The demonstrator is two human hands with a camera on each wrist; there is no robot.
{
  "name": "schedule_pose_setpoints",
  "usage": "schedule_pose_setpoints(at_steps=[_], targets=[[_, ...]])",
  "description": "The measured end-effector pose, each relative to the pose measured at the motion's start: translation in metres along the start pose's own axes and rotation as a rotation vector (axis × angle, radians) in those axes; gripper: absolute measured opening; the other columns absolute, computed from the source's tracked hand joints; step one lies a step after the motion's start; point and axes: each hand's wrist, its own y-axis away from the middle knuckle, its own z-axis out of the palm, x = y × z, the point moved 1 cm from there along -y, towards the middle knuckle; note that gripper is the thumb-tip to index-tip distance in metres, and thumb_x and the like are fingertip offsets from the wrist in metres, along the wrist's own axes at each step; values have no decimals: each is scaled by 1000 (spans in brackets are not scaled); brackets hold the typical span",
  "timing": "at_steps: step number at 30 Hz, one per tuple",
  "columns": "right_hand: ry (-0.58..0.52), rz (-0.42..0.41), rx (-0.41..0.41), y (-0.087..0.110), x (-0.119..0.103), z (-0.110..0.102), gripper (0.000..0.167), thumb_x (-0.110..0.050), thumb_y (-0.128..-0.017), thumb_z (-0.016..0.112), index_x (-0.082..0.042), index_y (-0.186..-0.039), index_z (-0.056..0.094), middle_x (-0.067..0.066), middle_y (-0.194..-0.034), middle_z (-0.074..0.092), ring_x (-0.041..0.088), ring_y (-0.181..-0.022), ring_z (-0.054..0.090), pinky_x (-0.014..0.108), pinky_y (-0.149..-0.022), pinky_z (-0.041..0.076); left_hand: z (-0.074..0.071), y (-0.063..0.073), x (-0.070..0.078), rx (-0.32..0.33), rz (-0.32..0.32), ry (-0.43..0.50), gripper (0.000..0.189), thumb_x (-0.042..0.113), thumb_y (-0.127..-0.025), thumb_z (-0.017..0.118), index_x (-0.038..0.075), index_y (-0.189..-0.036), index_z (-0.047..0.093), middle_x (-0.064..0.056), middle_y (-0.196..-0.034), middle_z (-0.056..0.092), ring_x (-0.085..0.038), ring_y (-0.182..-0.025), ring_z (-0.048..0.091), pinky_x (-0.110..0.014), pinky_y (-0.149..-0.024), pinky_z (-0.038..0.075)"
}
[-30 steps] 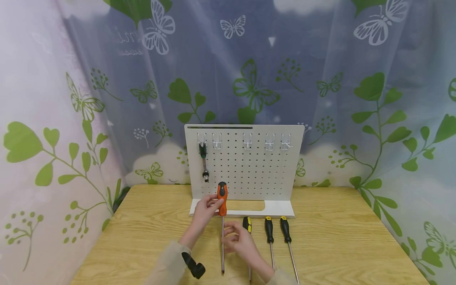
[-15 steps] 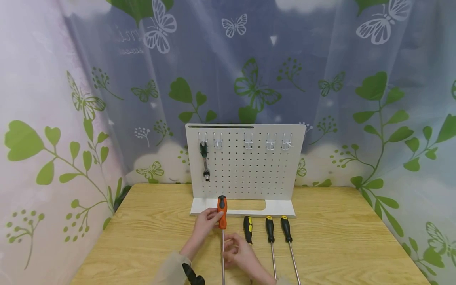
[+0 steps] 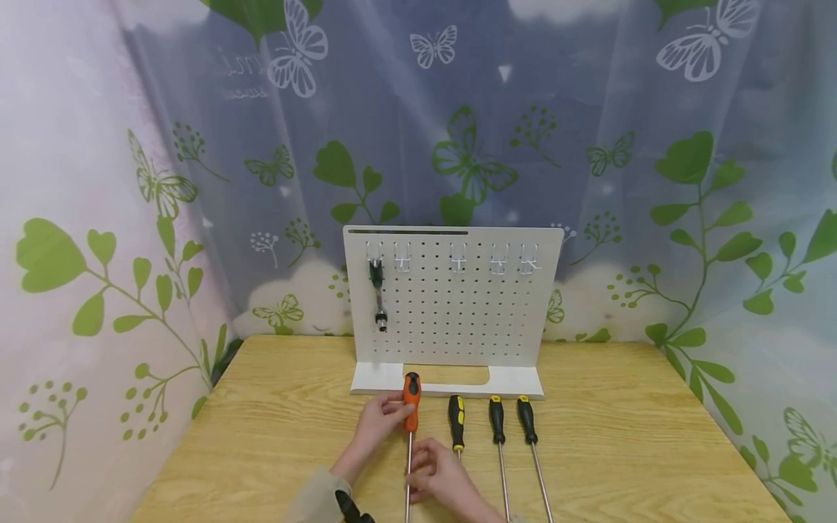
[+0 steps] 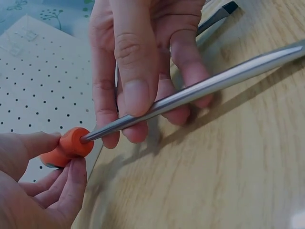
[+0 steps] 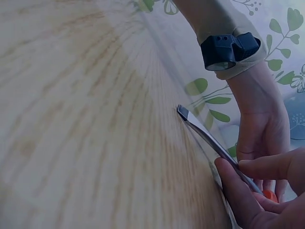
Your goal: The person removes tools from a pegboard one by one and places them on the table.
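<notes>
Head view recorded a leaf-and-butterfly curtain (image 3: 366,94) as the largest item, hanging behind and on both sides of a wood-grain table (image 3: 608,428). A white pegboard (image 3: 451,309) stood upright toward the table's far edge. Nearer the camera, a person's left hand (image 3: 379,421) pinched the lower handle of an orange screwdriver (image 3: 411,423), thumb opposed to fingers; the right hand (image 3: 441,476) held its metal shaft between thumb and fingers. Location of the held tool: left of three black-and-yellow screwdrivers (image 3: 497,420) on the table, its handle end overlapping the pegboard's foot in that view. A green-handled tool (image 3: 376,278) hung from the leftmost hook; four further clear hooks (image 3: 402,258) were fixed along the board's upper part. Smallest noted was the flat tip (image 5: 183,113), seen in the right wrist view; whether it touched the wood could not be told.

Judgement on method: two-handed support appeared sound. Good practice called for steering from the handle, since the smooth shaft would probably spin under a light pinch. The right fingers were best used as a guide, not pulling against the left, with the tip held off the table to avoid scratches.
</notes>
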Motion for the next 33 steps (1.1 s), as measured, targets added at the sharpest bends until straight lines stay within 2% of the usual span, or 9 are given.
schedule_pose_setpoints(at_steps=[4,13,21,33], targets=[[-15,9,-3,2,0,1,43,17,-81,66,14,-121,50,17,-93,63,16,-71,66,37,-62,64,0,2,-2,0,-11,-7,41,9,-92,74,-15,-123,61,-27,-105,72,-30,-95,72,-35,-78,62],[-26,67,-7,5,-1,1,43,14,-82,67,12,-121,51,16,-93,62,17,-70,65,35,-62,64,1,4,-6,-14,-43,28,36,3,-91,72,-18,-117,59,-29,-99,72,-26,-85,73,-35,-73,63],[12,117,-8,4,0,1,32,4,-92,68,10,-120,53,14,-90,64,19,-73,69,37,-61,64,1,6,-8,-16,-68,17,40,5,-91,74,-18,-119,59,-28,-99,72,-24,-85,73,-35,-72,64],[102,93,3,3,-3,1,35,11,-82,76,6,-110,56,6,-82,63,15,-68,66,33,-59,63,-1,11,-6,-22,-82,16,38,4,-91,73,-19,-119,58,-28,-98,72,-24,-85,72,-35,-73,64]])
